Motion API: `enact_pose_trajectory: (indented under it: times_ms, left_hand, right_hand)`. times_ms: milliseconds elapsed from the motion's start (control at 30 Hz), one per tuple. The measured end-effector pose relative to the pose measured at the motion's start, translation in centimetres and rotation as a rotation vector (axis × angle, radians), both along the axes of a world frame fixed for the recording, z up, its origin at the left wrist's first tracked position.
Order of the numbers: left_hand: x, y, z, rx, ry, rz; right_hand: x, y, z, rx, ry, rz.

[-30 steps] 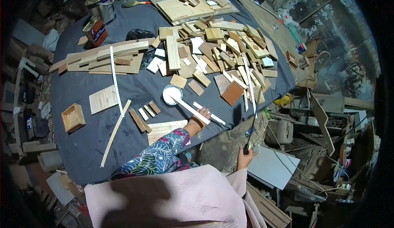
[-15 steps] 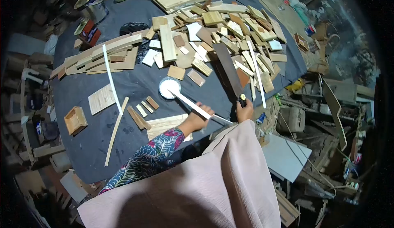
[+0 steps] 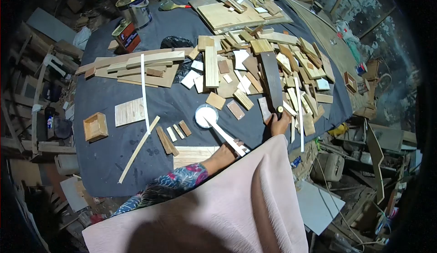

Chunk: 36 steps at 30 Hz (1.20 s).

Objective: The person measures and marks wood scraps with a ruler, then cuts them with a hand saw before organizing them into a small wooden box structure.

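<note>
At the near edge of the desk (image 3: 104, 162), the left hand (image 3: 223, 155) has its fingers closed round a white strip (image 3: 223, 134), partly hidden by pink cloth (image 3: 218, 198), and the strip's far end reaches over a round white pot (image 3: 200, 113). The right hand (image 3: 281, 123) just swung a saw-looking tool (image 3: 272, 77) in from the right, fingers wrapped round its handle, so the blade's now over the wood pile (image 3: 261, 46); can't tell if they touch. Far left, the red can (image 3: 131, 38) has lettering, but too small to read, sorry.
</note>
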<state>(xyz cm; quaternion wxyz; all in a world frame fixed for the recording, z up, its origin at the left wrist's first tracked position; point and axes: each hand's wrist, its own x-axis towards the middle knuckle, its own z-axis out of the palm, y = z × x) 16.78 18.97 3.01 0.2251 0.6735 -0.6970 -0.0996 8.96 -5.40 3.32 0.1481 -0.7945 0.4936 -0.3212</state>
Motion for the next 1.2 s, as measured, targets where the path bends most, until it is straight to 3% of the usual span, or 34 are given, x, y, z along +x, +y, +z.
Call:
enact_pose_trajectory:
  times_ms: [67,133,167,233,367,433,500,567,633,700,733,767,800,833,900,933,1033,1200]
  left_hand:
    - [0.1,2.2,-1.2,0.008,-0.017,0.015]
    - [0.2,4.6,-2.2,-0.112,0.176,0.180]
    - [0.4,5.5,-1.5,-0.047,0.227,0.246]
    - [1.6,7.5,0.8,-0.030,0.206,0.199]
    - [0.7,8.0,1.0,-0.084,0.331,0.329]
    - [-1.3,6.6,-0.2,0.083,1.084,0.667]
    - [-2.7,5.1,0.3,0.128,1.208,0.612]
    - [-4.5,3.3,1.8,0.126,1.465,0.664]
    - [-5.6,2.5,5.3,0.432,2.043,0.646]
    - [-6.4,2.5,8.4,0.415,1.848,0.172]
    - [-6.7,3.0,8.3,0.445,1.623,0.157]
    - [-6.8,3.7,8.1,0.473,1.395,0.148]
    - [-6.6,4.4,8.0,0.334,1.234,0.185]
    - [-5.8,5.1,7.7,0.331,1.222,0.214]
    - [-3.7,7.3,6.6,0.113,0.749,0.364]
    - [-2.2,8.5,6.2,0.049,0.561,0.414]
    - [1.8,11.7,6.3,0.238,0.096,0.414]
    - [5.9,13.3,5.4,0.385,-0.076,0.190]
  right_hand:
    - [0.5,-1.2,-1.0,0.003,0.026,0.015]
    - [0.1,-1.8,-1.6,-0.093,0.092,0.085]
    - [0.2,-0.7,0.1,0.085,0.107,0.051]
    - [-0.5,1.1,2.6,-0.109,0.151,0.097]
    - [-4.3,8.0,6.2,-0.127,-0.209,0.027]
    - [-5.8,14.3,7.2,0.014,-0.458,0.068]
    - [-6.9,20.4,5.9,0.124,-0.497,0.104]
    - [-7.7,23.9,6.1,0.105,-0.318,0.424]
    - [-7.8,25.3,4.6,0.098,-0.049,0.493]
    - [-9.5,23.7,-2.4,0.213,-0.318,0.215]
    - [-10.3,22.7,-4.9,0.436,-0.441,-0.136]
    - [-11.6,21.3,-4.4,0.343,-0.168,-0.196]
    - [-11.2,20.4,-1.9,0.252,-0.201,-0.216]
    - [-11.2,19.9,0.2,0.124,-0.121,-0.129]
    - [-11.0,19.6,1.8,0.052,-0.049,-0.040]
    - [-10.6,20.0,1.8,0.182,-0.086,0.018]
    - [-8.5,21.6,1.3,0.374,-0.080,0.207]
    - [-3.5,26.0,0.8,0.431,0.034,0.328]
